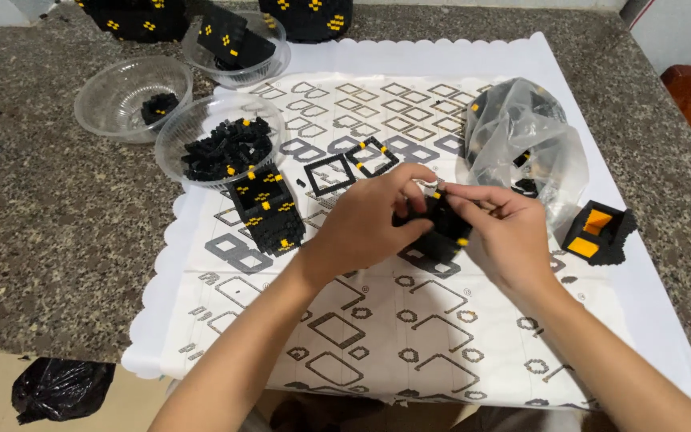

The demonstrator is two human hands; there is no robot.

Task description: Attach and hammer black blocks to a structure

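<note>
My left hand (373, 220) and my right hand (501, 228) meet over the middle of a white patterned mat (409, 320). Between them they grip a small black brick assembly with yellow studs (441, 228). The fingertips of both hands pinch at its top edge. Most of the assembly is hidden by my fingers. A finished black and yellow block section (267, 210) lies just left of my left hand. Two thin black square frames (352, 166) lie flat on the mat behind my hands.
Three clear plastic bowls (125, 96) with black and yellow bricks sit at the upper left. A crumpled clear bag (521, 140) of pieces lies at the right, with a black and orange block piece (597, 234) beside it. More black built sections stand at the far edge.
</note>
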